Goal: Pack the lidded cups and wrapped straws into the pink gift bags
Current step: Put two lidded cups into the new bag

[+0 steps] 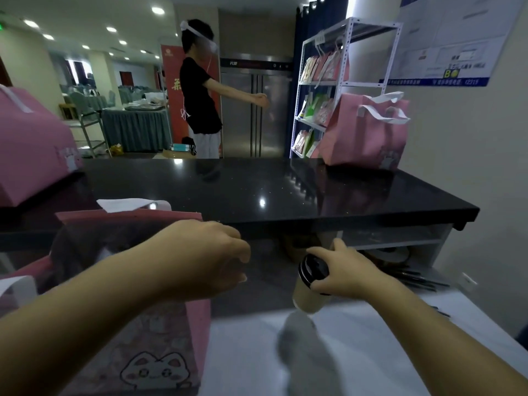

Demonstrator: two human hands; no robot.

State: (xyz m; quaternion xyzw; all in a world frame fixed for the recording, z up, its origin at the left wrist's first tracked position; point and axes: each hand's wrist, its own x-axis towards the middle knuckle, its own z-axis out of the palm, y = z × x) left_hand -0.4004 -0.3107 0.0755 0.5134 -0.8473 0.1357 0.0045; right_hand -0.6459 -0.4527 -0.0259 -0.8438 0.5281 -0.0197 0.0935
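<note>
A beige paper cup with a black lid [310,284] hangs tilted above the white table, and my right hand [341,271] grips it around the lid. My left hand [208,252] hovers over the open mouth of a pink gift bag with a cat print [160,352] at the lower left, fingers loosely curled, holding nothing I can see. No wrapped straw shows.
A black counter [257,190] runs across the middle. Another pink bag [368,132] stands on its right end and one more [31,144] at the far left. Behind are a white shelf of packets [343,81] and a person in a black shirt [200,90].
</note>
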